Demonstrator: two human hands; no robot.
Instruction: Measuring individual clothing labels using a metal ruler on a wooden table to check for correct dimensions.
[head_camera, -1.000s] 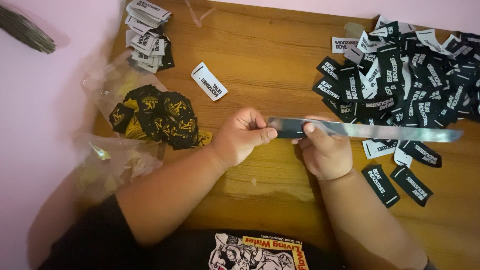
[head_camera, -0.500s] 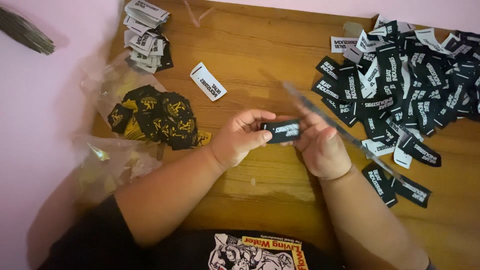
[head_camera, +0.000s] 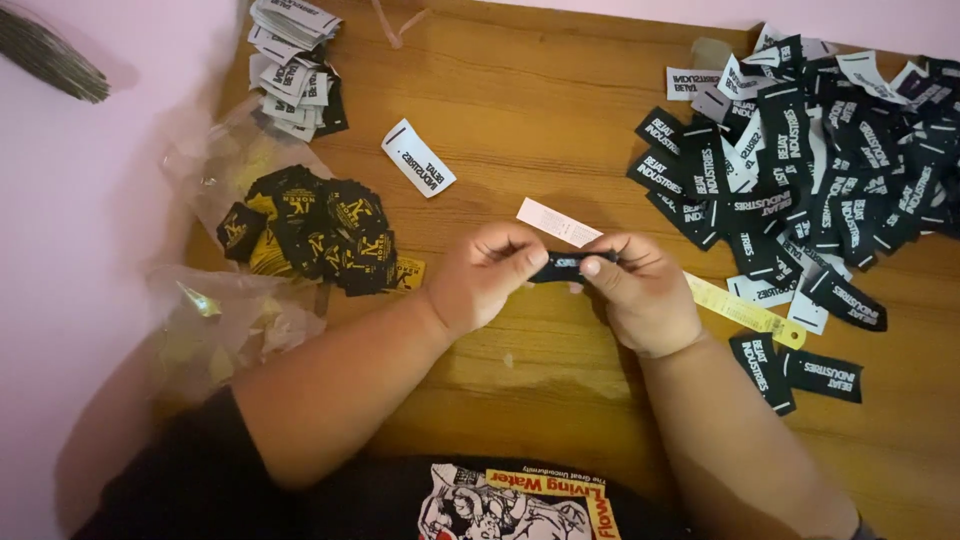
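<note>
While a wooden worktop (head_camera: 560, 120) carries a heap of black woven labels (head_camera: 800, 170) at right, left hand (head_camera: 485, 275) and right hand (head_camera: 640, 290) each pinch closed on one black label (head_camera: 565, 266) above the centre, apparently mid-fold, calling next for an even crease.

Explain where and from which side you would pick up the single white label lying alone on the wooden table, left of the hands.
Pinch the white label at one short end, coming from above. It lies flat and slanted on the wooden table, apart from the stacks, so probably only an edge lifts easily. Both the left hand and right hand are busy pinching a black label.
</note>
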